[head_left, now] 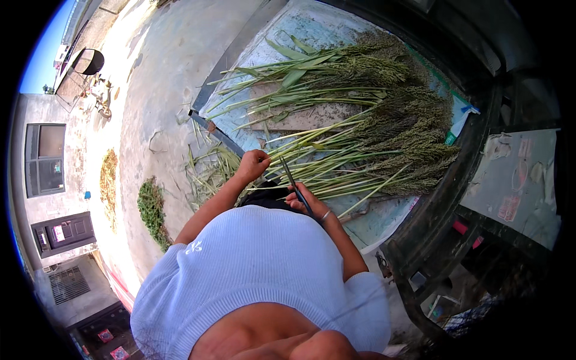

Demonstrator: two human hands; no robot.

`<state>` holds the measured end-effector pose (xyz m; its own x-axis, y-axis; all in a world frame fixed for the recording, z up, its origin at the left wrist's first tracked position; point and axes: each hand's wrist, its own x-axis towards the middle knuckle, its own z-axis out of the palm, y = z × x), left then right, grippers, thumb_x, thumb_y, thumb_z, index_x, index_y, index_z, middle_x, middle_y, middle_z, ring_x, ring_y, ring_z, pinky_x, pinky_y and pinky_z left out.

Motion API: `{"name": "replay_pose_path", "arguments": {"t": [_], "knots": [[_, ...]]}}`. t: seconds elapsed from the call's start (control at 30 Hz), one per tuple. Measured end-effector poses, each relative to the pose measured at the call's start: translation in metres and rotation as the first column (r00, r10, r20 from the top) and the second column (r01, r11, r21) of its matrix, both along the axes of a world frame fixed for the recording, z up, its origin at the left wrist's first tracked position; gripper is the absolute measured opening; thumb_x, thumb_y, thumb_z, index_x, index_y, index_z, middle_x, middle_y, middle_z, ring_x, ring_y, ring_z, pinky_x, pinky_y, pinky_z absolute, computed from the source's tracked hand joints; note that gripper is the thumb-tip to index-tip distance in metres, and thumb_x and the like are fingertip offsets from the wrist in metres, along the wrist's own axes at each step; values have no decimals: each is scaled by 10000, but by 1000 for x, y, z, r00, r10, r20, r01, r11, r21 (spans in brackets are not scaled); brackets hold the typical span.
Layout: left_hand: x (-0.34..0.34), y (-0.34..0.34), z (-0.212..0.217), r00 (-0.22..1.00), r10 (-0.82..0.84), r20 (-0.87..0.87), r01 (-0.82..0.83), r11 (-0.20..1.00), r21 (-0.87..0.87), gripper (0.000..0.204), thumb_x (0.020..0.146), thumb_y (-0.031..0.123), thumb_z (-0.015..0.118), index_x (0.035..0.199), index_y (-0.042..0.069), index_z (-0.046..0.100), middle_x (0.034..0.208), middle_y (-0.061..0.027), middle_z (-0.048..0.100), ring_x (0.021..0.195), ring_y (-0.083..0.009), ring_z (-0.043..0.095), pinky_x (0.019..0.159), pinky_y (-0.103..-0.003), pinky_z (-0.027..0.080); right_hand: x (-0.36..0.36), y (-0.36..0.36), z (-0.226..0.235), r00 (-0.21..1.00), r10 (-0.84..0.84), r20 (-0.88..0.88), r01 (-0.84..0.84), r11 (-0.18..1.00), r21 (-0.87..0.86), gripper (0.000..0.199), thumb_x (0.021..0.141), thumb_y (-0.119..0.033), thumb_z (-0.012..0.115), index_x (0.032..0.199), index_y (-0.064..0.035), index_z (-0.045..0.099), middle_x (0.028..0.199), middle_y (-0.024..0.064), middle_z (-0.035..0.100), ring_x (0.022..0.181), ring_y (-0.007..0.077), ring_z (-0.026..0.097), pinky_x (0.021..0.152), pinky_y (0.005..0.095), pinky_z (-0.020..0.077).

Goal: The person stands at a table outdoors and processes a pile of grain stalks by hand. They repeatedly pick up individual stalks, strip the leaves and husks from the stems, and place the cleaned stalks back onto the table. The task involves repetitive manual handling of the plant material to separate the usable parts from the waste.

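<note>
Bare neck (258,330) and a light-blue shirt (258,240) are filling the lower middle. Above them, the right hand (303,199) is gripping a dark, slim tool (290,177), which is slanting up and left towards the left hand (255,163). That one is curling its fingers together beside the lower ends of the stalks (336,158); whether it is pinching one, I cannot tell. The stalks are lying across a pale-blue sheet (324,21), their seed heads (414,120) pointing right. Loose scraps (219,163) are littering the floor (180,60) left of the sheet, and a green heap (151,210) is sitting farther left.
</note>
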<state>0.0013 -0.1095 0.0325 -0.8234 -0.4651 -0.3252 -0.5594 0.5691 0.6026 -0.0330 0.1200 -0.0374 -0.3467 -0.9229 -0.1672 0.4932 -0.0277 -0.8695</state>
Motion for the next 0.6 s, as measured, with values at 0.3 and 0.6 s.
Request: {"name": "replay_pose_path", "arguments": {"t": [0.3, 0.6], "knots": [[-6, -44, 1, 998, -4, -55, 1, 999, -51, 171, 677, 175, 583, 691, 10, 625, 620, -148, 586, 572, -270, 582, 559, -338, 460, -8, -44, 1, 904, -26, -426, 113, 977, 181, 567, 728, -437, 644, 999, 26, 463, 653, 57, 501, 606, 148, 492, 566, 279, 428], [7, -60, -23, 992, -114, -50, 123, 963, 241, 171, 684, 159, 602, 731, -2, 630, 624, -149, 585, 541, -199, 565, 522, -319, 441, -16, -111, 11, 832, -2, -555, 224, 916, 334, 384, 755, -345, 621, 895, -5, 513, 618, 118, 532, 573, 221, 546, 556, 316, 439]]}}
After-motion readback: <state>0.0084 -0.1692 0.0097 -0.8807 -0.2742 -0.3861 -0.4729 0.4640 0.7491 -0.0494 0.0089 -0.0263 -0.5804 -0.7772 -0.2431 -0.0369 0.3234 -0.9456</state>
